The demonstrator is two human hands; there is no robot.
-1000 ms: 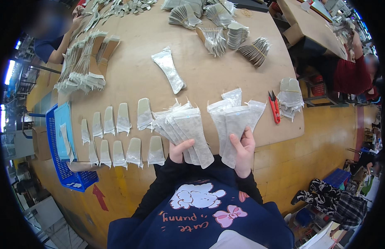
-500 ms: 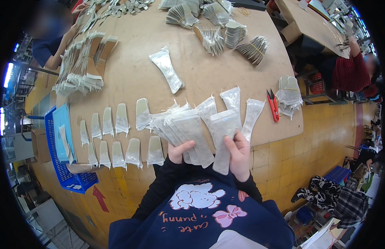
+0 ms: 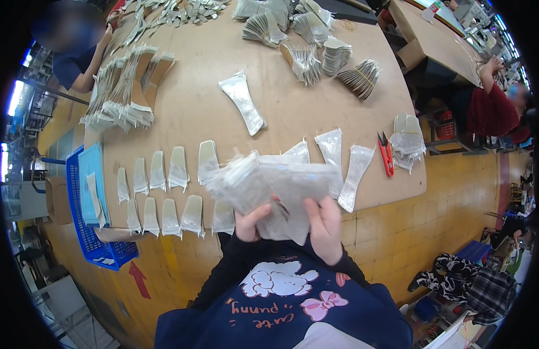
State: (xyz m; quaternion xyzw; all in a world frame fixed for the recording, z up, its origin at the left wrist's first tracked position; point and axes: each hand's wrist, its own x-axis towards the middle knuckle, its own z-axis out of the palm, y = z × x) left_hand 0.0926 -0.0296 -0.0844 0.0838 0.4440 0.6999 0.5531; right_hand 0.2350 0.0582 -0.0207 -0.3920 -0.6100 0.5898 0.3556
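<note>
Both hands together at the near table edge: left hand [image 3: 250, 223] and right hand [image 3: 326, 228] clamp one fanned stack of clear plastic sleeves holding pale tapered pieces [image 3: 269, 185], thumbs on top, likely to square it up. Just beyond, two rows of single tapered sleeves [image 3: 170, 192] lie spaced apart on the brown table [image 3: 188, 110], seemingly for counting. Red snips [image 3: 385, 154] right of them. Blue plastic basket [image 3: 86, 227] hangs off the left edge. Bundled stacks [image 3: 316, 55] sit far back.
</note>
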